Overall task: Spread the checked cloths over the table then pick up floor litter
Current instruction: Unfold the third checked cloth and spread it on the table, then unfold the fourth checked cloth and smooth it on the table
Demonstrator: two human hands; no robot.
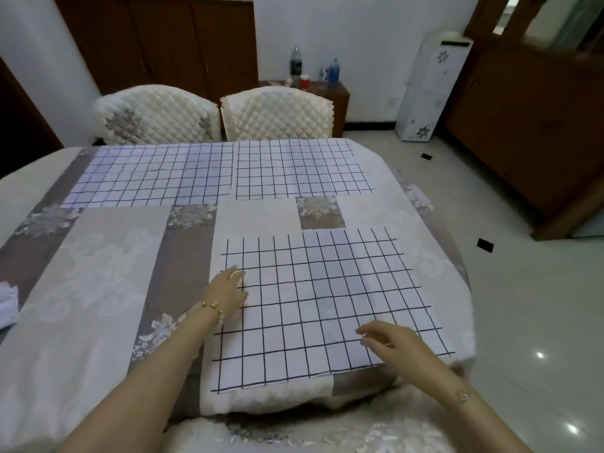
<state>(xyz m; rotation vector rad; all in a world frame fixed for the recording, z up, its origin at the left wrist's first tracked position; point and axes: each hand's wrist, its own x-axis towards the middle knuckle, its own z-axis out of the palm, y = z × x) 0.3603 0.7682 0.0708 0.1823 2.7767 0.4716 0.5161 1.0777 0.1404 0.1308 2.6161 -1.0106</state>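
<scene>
The counter [98,289], covered in a grey and cream floral cover, fills most of the view. Three checked cloths lie flat on it: the near cloth [327,305] by the near right corner, the far left cloth [153,174] and the far right cloth [300,168] side by side along the far edge. More white fabric [8,305] sits at the left edge. The left hand [227,294] rests flat on the near cloth's left edge, fingers loosely spread. The right hand [392,341] hovers or rests open near its near right part, pinching nothing. Two dark scraps of litter [485,245] [426,156] lie on the floor right of the counter.
</scene>
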